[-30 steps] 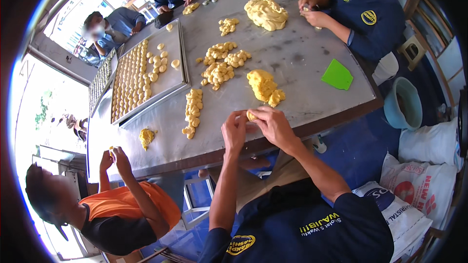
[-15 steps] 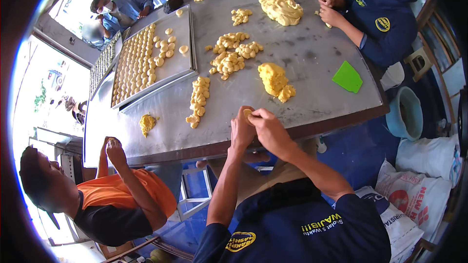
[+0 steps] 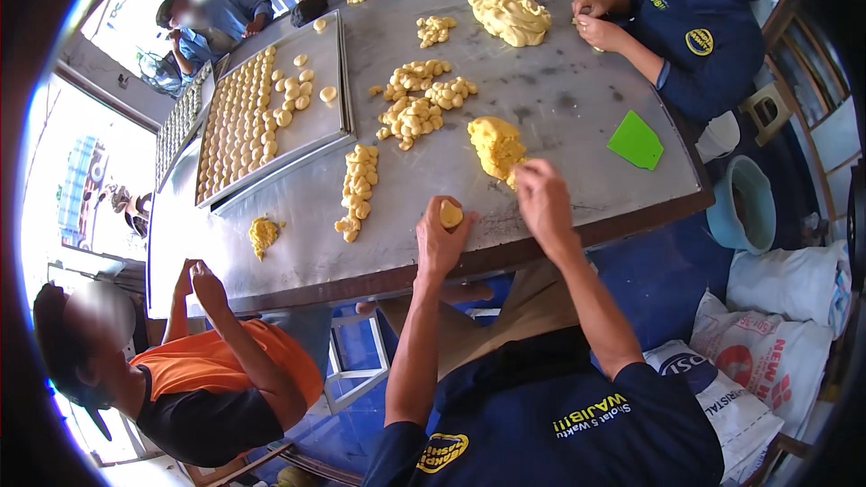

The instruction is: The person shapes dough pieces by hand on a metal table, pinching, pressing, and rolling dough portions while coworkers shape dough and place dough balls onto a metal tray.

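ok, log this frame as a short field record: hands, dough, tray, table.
left hand: holds a small dough ball above the table edge
right hand: fingertips at the near dough lump
tray: rows of shaped pieces, left of centre
table: metal top, loose dough piles, green scraper
others: three people seated around

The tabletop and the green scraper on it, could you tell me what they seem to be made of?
The tabletop looks like sheet metal, probably steel or aluminium: dull grey, scuffed, faintly reflective. The green scraper seems to be thin plastic: flat, evenly bright, with a matte surface.
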